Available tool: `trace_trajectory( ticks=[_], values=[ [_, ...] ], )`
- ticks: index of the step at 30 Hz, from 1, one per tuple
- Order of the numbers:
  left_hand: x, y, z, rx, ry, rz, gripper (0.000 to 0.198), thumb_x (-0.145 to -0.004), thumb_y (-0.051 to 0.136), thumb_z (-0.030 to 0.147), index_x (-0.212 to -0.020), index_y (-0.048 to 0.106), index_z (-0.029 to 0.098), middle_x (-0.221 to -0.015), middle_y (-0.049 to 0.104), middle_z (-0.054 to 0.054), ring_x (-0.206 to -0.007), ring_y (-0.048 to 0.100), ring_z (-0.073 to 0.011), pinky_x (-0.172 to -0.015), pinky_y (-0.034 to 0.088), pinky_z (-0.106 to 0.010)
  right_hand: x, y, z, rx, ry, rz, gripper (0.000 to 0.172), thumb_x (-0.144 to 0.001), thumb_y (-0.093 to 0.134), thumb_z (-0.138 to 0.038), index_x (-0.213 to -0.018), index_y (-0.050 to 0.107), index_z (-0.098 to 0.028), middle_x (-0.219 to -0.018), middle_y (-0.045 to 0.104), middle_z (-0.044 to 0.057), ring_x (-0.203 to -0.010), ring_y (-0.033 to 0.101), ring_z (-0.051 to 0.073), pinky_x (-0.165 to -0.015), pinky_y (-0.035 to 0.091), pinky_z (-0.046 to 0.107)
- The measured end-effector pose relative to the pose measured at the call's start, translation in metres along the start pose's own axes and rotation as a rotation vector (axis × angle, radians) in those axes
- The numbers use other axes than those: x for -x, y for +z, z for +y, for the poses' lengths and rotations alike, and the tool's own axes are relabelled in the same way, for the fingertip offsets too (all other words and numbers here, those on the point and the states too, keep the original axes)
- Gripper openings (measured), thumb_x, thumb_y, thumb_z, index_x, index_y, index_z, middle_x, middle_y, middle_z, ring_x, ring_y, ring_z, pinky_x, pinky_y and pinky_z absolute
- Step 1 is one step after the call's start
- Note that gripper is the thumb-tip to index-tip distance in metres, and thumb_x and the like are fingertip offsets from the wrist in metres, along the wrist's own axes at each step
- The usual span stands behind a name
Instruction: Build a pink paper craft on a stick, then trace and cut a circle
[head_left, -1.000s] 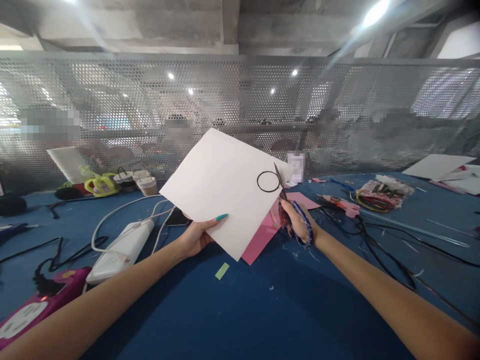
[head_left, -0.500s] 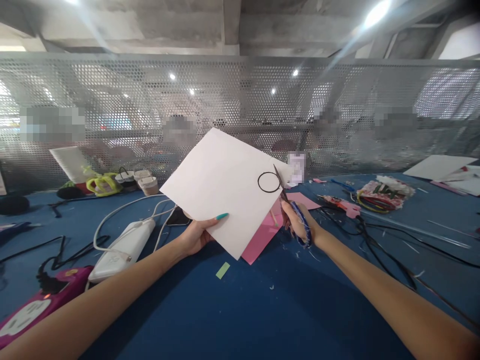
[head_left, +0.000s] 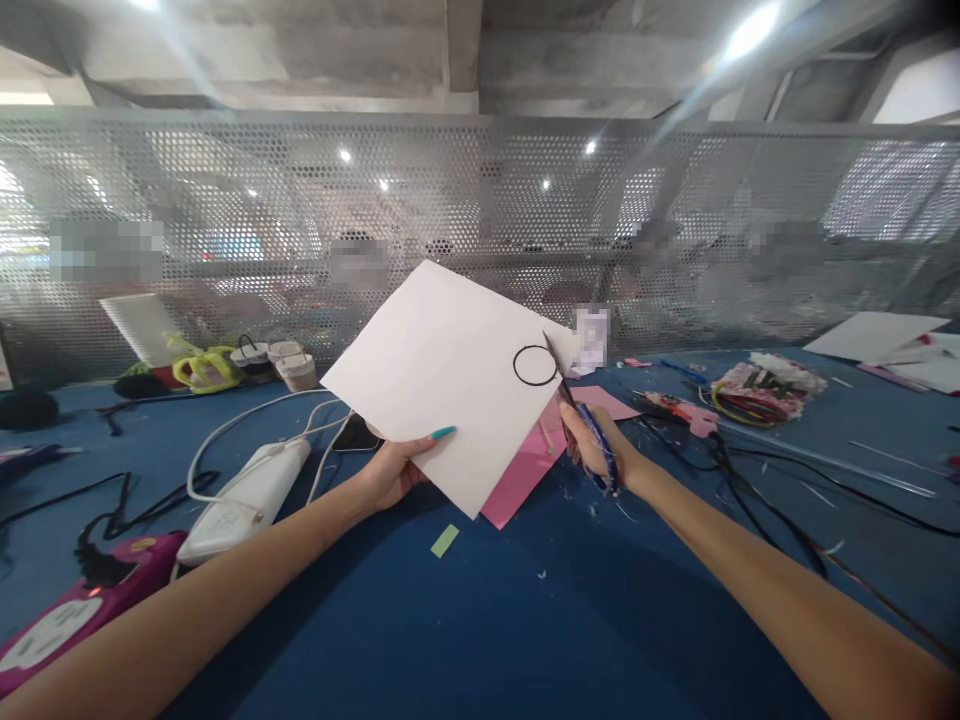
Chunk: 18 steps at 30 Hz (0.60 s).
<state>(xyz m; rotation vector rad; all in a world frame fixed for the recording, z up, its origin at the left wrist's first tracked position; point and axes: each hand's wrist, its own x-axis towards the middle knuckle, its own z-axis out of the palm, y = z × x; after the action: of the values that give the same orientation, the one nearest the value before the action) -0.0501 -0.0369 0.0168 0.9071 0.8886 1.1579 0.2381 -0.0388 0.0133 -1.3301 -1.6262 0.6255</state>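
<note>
A white sheet of paper [head_left: 442,380] is tilted up above the blue table, with a black circle [head_left: 535,366] drawn near its right corner. My left hand [head_left: 396,470] pinches its lower left edge, thumb on top. In my right hand [head_left: 592,445] are scissors [head_left: 600,435] with blue-wrapped handles. Their dark blades lie at the paper's right edge, beside the circle. Under the white sheet, a pink sheet [head_left: 525,470] rests on the table.
A white power bank [head_left: 247,500] with cables and a purple power strip [head_left: 82,600] lie at the left. A green paper piece [head_left: 445,541] is in front. Right of my hand are black cables and a flower bundle [head_left: 772,385]. Behind stands a perforated metal screen [head_left: 465,200].
The scissors and my right hand have shifted very slightly left. The white paper is nearly unmoved, and both hands keep their hold.
</note>
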Motion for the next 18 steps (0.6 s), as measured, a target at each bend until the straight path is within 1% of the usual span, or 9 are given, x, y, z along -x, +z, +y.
trace_trajectory(
  ticks=[6, 8, 12, 15, 18],
  values=[
    [0.0, 0.001, 0.0, 0.004, -0.004, 0.018, 0.054, -0.071, 0.067, 0.006, -0.122, 0.052, 0.013, -0.093, 0.071, -0.009, -0.071, 0.068, -0.0181, -0.061, 0.059, -0.027, 0.002, -0.002, -0.004, -0.015, -0.016, 0.008, 0.052, -0.086, 0.038, -0.061, -0.053, 0.042, -0.021, -0.039, 0.047, -0.001, -0.032, 0.046, 0.013, -0.034, 0.034, 0.024],
    [0.0, 0.001, 0.001, -0.002, 0.001, 0.029, 0.052, -0.071, 0.067, 0.006, -0.121, 0.053, 0.012, -0.09, 0.071, -0.009, -0.068, 0.067, -0.0178, -0.06, 0.059, -0.027, 0.003, -0.002, -0.004, -0.048, 0.027, 0.003, 0.051, -0.085, 0.041, -0.062, -0.054, 0.042, -0.021, -0.038, 0.046, -0.001, -0.031, 0.045, 0.013, -0.032, 0.032, 0.024],
    [-0.005, -0.003, 0.003, -0.02, 0.011, 0.058, 0.047, -0.069, 0.067, 0.006, -0.115, 0.056, 0.011, -0.088, 0.071, -0.01, -0.067, 0.067, -0.018, -0.059, 0.059, -0.027, 0.002, 0.001, -0.004, -0.159, 0.174, -0.013, 0.049, -0.082, 0.043, -0.064, -0.058, 0.043, -0.022, -0.037, 0.042, -0.004, -0.028, 0.039, 0.011, -0.029, 0.028, 0.023],
    [-0.011, -0.008, 0.008, -0.018, 0.043, 0.08, 0.047, -0.066, 0.068, 0.005, -0.112, 0.058, 0.01, -0.09, 0.071, -0.01, -0.067, 0.067, -0.0178, -0.06, 0.059, -0.027, 0.001, 0.0, -0.008, -0.373, 0.294, -0.127, 0.046, -0.082, 0.044, -0.062, -0.061, 0.047, -0.021, -0.041, 0.043, -0.005, -0.032, 0.038, 0.009, -0.032, 0.031, 0.022],
    [-0.016, -0.014, 0.015, 0.001, 0.076, 0.098, 0.052, -0.063, 0.068, 0.003, -0.114, 0.058, 0.012, -0.091, 0.071, -0.008, -0.07, 0.068, -0.0186, -0.063, 0.059, -0.028, 0.0, -0.008, -0.019, -0.532, 0.384, -0.29, 0.047, -0.083, 0.039, -0.06, -0.064, 0.052, -0.019, -0.047, 0.048, -0.002, -0.035, 0.041, 0.01, -0.034, 0.035, 0.023]
  ],
)
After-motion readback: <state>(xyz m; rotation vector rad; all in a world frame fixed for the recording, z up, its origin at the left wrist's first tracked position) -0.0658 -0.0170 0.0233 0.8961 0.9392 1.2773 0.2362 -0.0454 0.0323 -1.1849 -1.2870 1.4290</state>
